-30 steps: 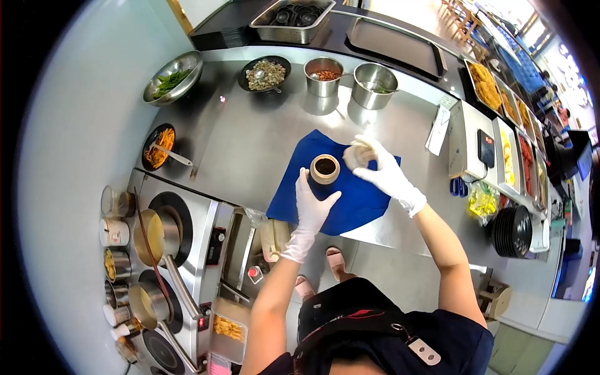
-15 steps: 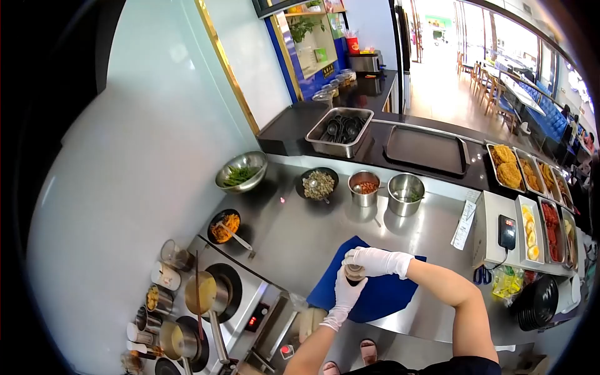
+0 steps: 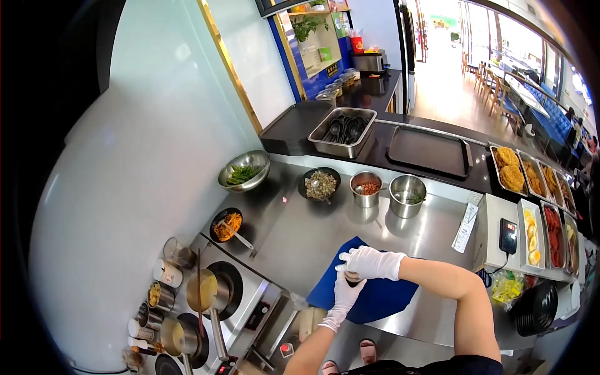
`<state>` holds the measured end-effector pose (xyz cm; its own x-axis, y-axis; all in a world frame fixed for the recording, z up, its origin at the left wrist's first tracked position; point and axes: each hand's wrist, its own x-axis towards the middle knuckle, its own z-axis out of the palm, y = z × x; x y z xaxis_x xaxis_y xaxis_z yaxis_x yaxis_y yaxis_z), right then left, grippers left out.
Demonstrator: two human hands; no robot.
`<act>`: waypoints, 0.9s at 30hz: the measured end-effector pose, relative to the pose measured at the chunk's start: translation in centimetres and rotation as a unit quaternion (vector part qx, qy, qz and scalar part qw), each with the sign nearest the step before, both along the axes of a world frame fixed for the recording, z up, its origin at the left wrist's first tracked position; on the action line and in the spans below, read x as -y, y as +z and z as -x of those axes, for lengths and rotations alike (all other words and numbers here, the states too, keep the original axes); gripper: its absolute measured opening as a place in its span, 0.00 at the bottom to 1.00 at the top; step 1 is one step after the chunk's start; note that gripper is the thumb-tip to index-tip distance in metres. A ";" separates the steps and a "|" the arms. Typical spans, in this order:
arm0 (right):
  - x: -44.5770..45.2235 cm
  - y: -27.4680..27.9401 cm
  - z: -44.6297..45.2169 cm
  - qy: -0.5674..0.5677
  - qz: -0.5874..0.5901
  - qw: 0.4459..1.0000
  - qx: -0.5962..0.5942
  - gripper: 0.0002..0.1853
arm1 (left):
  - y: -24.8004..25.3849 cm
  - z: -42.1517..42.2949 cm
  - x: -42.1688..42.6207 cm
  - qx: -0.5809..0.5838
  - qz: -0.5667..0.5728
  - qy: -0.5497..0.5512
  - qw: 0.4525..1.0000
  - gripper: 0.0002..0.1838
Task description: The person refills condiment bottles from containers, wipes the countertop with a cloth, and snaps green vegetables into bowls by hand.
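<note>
Both my hands wear white gloves and meet over a blue cloth (image 3: 390, 297) spread on the steel counter. My left hand (image 3: 345, 294) is wrapped round the side of a small, dark, round jar-like container (image 3: 353, 281) with a pale upper part. From above, my right hand (image 3: 369, 261) closes over its top with bent fingers. Most of the container is hidden between the gloves, so its exact kind and contents do not show.
Farther back stand a bowl of green vegetables (image 3: 244, 174), a black bowl of chopped food (image 3: 321, 184) and two steel pots (image 3: 407, 195). Left are shredded orange food (image 3: 226, 226) and saucepans (image 3: 206, 290) on burners. Food trays (image 3: 509, 170) and stacked black bowls (image 3: 536, 305) line the right.
My right hand has shifted slightly left and turned over the container's top, covering more of it. My left hand stays round the container. The whole view has moved a little.
</note>
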<state>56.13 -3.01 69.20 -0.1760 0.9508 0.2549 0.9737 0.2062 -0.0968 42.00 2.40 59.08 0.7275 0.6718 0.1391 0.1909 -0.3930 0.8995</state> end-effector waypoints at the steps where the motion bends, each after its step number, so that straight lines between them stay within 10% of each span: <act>1: 0.4 1.2 -0.2 0.048 0.031 0.998 0.033 0.15 | -0.3 -0.2 -0.3 0.028 0.005 -0.019 0.999 0.38; 10: -2.0 3.9 1.7 -0.155 0.339 0.928 0.016 0.23 | -1.8 -0.5 -0.5 0.055 -0.062 -0.015 0.996 0.37; 14: -0.8 1.9 0.7 0.051 0.066 0.993 0.084 0.19 | -0.3 -0.2 -0.1 0.017 0.019 0.008 1.000 0.35; 22: -2.4 2.4 1.4 -0.140 0.281 0.949 -0.034 0.16 | -1.2 -0.4 -0.3 0.082 -0.019 -0.011 0.996 0.37; 27: -0.1 2.6 1.1 -0.003 0.164 0.985 0.045 0.12 | -0.8 -0.3 -0.3 0.040 0.046 -0.025 0.998 0.36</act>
